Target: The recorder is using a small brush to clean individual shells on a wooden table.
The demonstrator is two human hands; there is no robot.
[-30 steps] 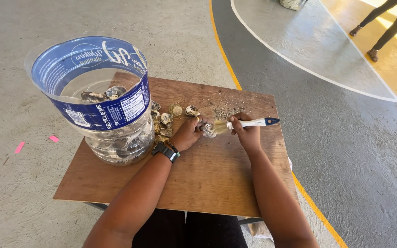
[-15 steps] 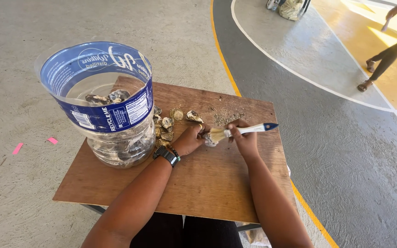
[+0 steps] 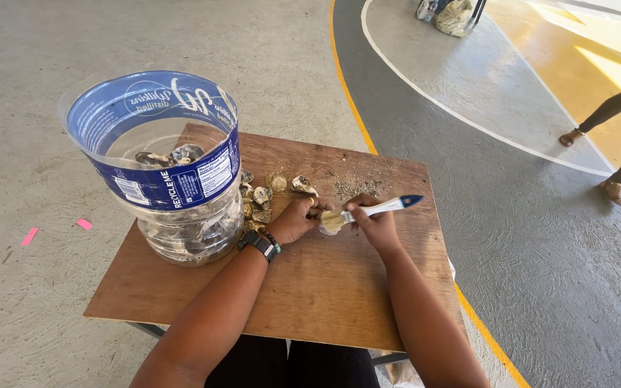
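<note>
Both your forearms come up from the near edge of the wooden board (image 3: 325, 294) and meet a little past its middle. Your left hand (image 3: 297, 219), with a black watch (image 3: 259, 244) on the wrist, is curled narrow around a small shell (image 3: 323, 228); the fingers hide most of it, so its shape cannot be told. Your right hand (image 3: 375, 224) is closed on a small brush (image 3: 368, 211), which lies nearly level. Its white handle with a blue tip points toward the right edge of the board, and its pale bristles touch the shell in your left hand.

The board is flat brown plywood with a smooth face. Just beyond your left hand, toward the far edge, a loose group of shells (image 3: 267, 194) lies on the wood; they are rough, grey-brown and irregular. Near them is a patch of fine grey grit (image 3: 357, 185). On the left part of the board stands a clear plastic container (image 3: 163, 165) with an open top and a blue label band. It holds more shells in water.
</note>
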